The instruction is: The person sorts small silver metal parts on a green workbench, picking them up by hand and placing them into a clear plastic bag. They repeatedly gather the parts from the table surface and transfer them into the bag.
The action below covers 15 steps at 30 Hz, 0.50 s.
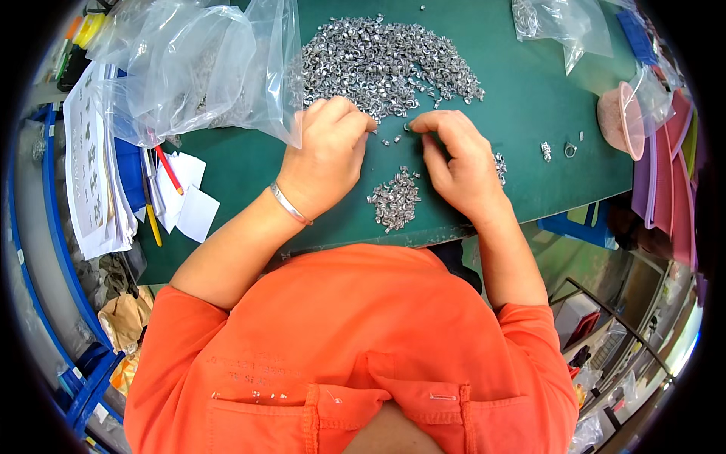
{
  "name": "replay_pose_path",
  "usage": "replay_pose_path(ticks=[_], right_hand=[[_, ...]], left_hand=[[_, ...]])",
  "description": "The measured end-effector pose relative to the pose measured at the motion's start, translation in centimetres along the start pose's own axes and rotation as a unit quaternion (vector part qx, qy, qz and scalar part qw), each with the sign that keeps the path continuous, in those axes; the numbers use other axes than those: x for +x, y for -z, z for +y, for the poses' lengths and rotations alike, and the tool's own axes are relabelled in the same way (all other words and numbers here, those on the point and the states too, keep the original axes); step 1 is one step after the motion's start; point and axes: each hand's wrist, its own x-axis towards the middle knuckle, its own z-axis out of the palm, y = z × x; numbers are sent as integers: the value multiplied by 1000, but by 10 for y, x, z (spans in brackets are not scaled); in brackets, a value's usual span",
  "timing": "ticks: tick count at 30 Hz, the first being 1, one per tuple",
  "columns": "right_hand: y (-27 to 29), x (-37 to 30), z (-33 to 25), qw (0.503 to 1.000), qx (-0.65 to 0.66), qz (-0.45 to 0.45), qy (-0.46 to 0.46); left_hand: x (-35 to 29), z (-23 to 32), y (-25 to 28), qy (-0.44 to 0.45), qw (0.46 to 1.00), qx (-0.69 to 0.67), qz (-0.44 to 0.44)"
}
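Your left hand (324,155) is by that heap of shiny curled metal bits (370,64), can't tell if it's pinching one. Your right hand (457,163) is near too, thumb and index apart; smaller pile (395,200) is on the heap's near side.

Workroom surroundings: green tabletop (533,125), storage on both sides.
Left: blue-framed shelving (89,399), its long rails bowed by the lens, bagged items on it. Right, beyond the tabletop's near edge: greenish floor (571,262), a blue piece of furniture (578,228), type unclear, partly under the tabletop; farther back, a dark-framed rack (635,343). Bright white light (687,344) at the lower-right rim, source indistinct.
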Motion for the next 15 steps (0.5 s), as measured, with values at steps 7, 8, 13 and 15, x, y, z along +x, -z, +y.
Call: replay_pose_path(ticks=[7,8,13,15], right_hand=[[-7,4,-3,998,-44,1,51],[-6,7,-6,997,-44,-4,61],[-18,8,-8,988,-92,-27,118],[-8,3,-13,990,-74,-53,107]], left_hand=[[-7,0,3,25,999,14,15],[-7,0,5,31,999,17,17],[-3,-1,-4,12,1000,18,10],[-2,0,-5,10,999,33,2]])
